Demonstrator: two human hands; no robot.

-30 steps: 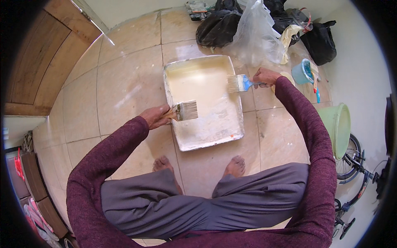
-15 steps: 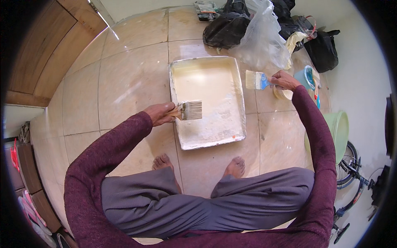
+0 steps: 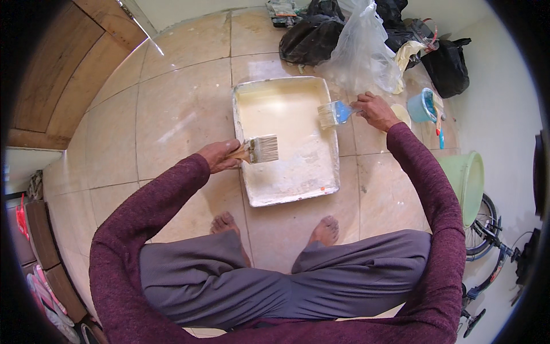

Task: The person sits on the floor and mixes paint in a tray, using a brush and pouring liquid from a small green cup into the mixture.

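Note:
On the tiled floor before me lies a paint tray (image 3: 289, 198), white-crusted at the rim, with cream paint pooled in its far part. My left hand (image 3: 219, 156) is closed round the wooden handle of a wide paintbrush (image 3: 264, 149); its pale bristles hang over the tray's left side. In my right hand (image 3: 375, 112) is a second paintbrush (image 3: 338, 113) with a blue ferrule or handle base. Its cream-coated bristles reach over the tray's right rim; whether they touch it I cannot tell.
Behind my right hand is a partly hidden round cream container (image 3: 401, 114). A light blue pot (image 3: 421, 105) stands beside it, with brushes alongside. Black bags (image 3: 312, 40) and a clear plastic bag (image 3: 361, 54) lie at the back. At right are a green bucket (image 3: 472, 189) and a bicycle (image 3: 487, 235).
My right hand has carried the blue paintbrush leftward, from beside the tray to over its right rim. My left hand and its brush have barely moved.

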